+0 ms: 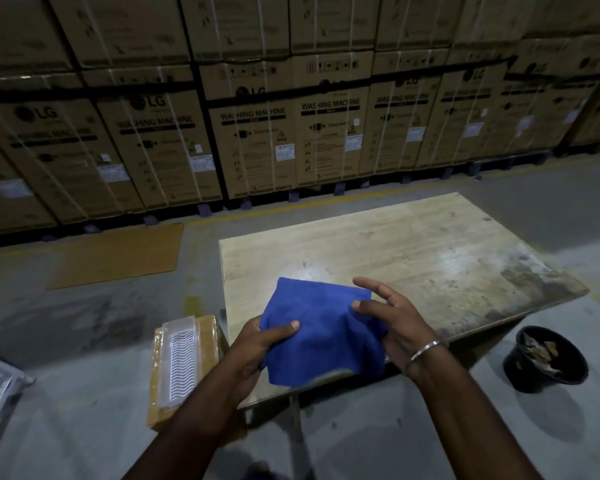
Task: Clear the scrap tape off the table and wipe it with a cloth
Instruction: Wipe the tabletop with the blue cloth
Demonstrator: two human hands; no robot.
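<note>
A blue cloth (321, 332) is held above the near edge of a worn wooden table (413, 247). My left hand (260, 344) grips its left side, thumb on top and fingers underneath. My right hand (392, 313) holds its right side, thumb pressed on the cloth, the other fingers spread and raised above it. A metal bangle sits on the right wrist. No tape scraps show on the tabletop.
A black bucket (544, 358) with brown scraps in it stands on the floor right of the table. A tape-wrapped carton (208, 341) with a clear plastic tray (181, 362) on top sits left of the table. Stacked cardboard boxes (257, 143) line the back; flat cardboard (118, 254) lies on the floor.
</note>
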